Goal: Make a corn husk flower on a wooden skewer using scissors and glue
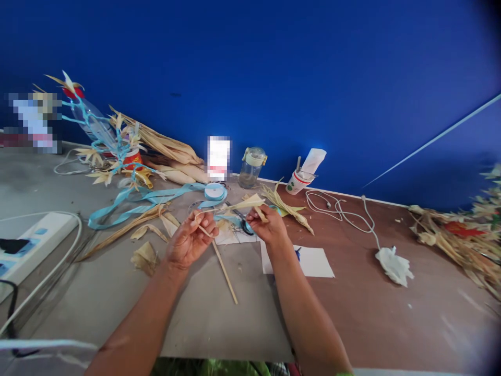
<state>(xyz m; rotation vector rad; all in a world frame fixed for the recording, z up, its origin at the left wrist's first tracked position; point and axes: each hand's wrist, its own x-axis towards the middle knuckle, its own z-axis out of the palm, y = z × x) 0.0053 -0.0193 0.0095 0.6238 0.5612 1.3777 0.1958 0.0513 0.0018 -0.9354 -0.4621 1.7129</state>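
Note:
My left hand (191,239) is closed in a pinch on a thin wooden stick (224,269) and on one end of a dried corn husk strip (230,207). The stick slants down to the table toward me. My right hand (267,224) pinches the other end of the same husk strip, a little to the right. Both hands hover just above the table, over a blue ribbon (141,203) and its spool (214,191).
Loose corn husks (168,151) and a ribbon-wrapped bottle (94,125) lie at the back left. A jar (251,167), a paper cup (297,183), a white cable (344,209), white paper (313,261) and a power strip (31,240) surround the hands. More husks (465,240) pile at right.

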